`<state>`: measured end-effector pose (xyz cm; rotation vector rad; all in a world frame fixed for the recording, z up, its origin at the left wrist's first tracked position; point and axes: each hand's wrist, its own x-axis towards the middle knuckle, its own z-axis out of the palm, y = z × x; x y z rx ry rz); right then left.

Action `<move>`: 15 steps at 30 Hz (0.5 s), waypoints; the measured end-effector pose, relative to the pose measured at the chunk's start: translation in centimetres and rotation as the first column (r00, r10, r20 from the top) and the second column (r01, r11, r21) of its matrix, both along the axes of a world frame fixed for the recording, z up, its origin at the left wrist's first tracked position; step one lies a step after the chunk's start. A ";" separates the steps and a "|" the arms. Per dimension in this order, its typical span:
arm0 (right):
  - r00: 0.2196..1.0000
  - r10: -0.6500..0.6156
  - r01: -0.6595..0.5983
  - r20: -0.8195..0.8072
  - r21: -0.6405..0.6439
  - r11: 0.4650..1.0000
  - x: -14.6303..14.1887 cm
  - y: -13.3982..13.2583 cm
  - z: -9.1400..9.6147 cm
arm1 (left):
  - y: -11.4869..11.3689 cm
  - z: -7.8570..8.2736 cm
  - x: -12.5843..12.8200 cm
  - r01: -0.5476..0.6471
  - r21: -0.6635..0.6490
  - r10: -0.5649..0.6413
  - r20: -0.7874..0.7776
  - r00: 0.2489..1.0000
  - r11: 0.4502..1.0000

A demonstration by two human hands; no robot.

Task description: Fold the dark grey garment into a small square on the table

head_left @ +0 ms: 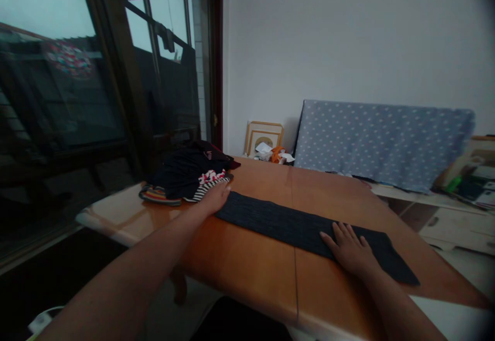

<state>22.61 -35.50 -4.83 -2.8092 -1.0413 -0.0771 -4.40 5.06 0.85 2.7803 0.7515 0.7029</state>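
A long dark grey knit garment, folded into a strip [297, 227], lies flat across the orange-brown wooden table [240, 269]. My right hand [350, 248] presses flat on the strip near its right end, fingers spread. My left hand [214, 199] lies palm down at the strip's upper left end, touching the edge of a pile of folded clothes [185, 176]. That pile is mostly black, with red-and-white and striped layers showing beneath. Neither hand holds anything.
A dark glass door [65, 99] stands to the left of the table. Picture frames [263, 137] and crumpled papers lean near the far end. A blue dotted board [381, 142] rests behind the table, beside a white cabinet [460, 227].
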 end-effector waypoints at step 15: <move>0.991 0.107 -0.100 0.077 -0.096 0.990 0.5 -0.7 -0.6 | -0.3 -2.0 1.0 -0.047 -0.101 0.039 -0.077 0.996 0.994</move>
